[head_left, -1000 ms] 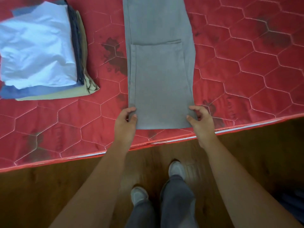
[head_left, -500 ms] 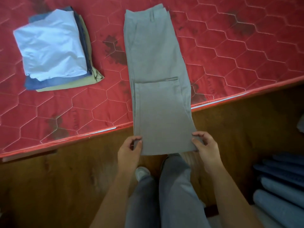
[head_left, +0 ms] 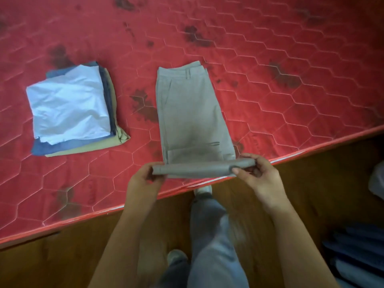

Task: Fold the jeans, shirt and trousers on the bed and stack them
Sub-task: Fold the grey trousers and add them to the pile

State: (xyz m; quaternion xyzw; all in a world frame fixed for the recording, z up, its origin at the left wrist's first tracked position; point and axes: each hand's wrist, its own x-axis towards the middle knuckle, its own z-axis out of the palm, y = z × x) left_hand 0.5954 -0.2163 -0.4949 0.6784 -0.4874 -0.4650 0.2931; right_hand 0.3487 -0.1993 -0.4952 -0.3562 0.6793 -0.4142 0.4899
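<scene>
Two hands at the bed's near edge, both closed on the folded end of the grey trousers [head_left: 193, 113]. Left hand [head_left: 145, 181]: fingers curled under the fold's left corner, thumb on top, pinching the cloth. Right hand [head_left: 257, 173]: thumb and forefinger pressed together on the fold's right corner, the other fingers bent behind it. Between the two grips the doubled leg ends run as a flat, thick band, lifted just clear of the mattress [head_left: 291, 104] and hanging over its edge. Beyond the fingers the rest of the trousers lies flat on the red quilted surface, waistband at the far end, one belt loop showing, a pocket slit just past the right fingertips. Left of the left hand and farther back, well apart from the trousers, sits a stack [head_left: 72, 109]: a pale blue shirt [head_left: 68, 104] on top, blue jeans [head_left: 62, 145] under it, a khaki garment [head_left: 116, 138] at the bottom, edges roughly lined up. Dark stains dot the mattress between stack and trousers and beyond. Nearest the camera, below the hands: wooden floor [head_left: 62, 256], the person's legs and shoes, blurred. Folded dark cloth at the right edge, unclear.
</scene>
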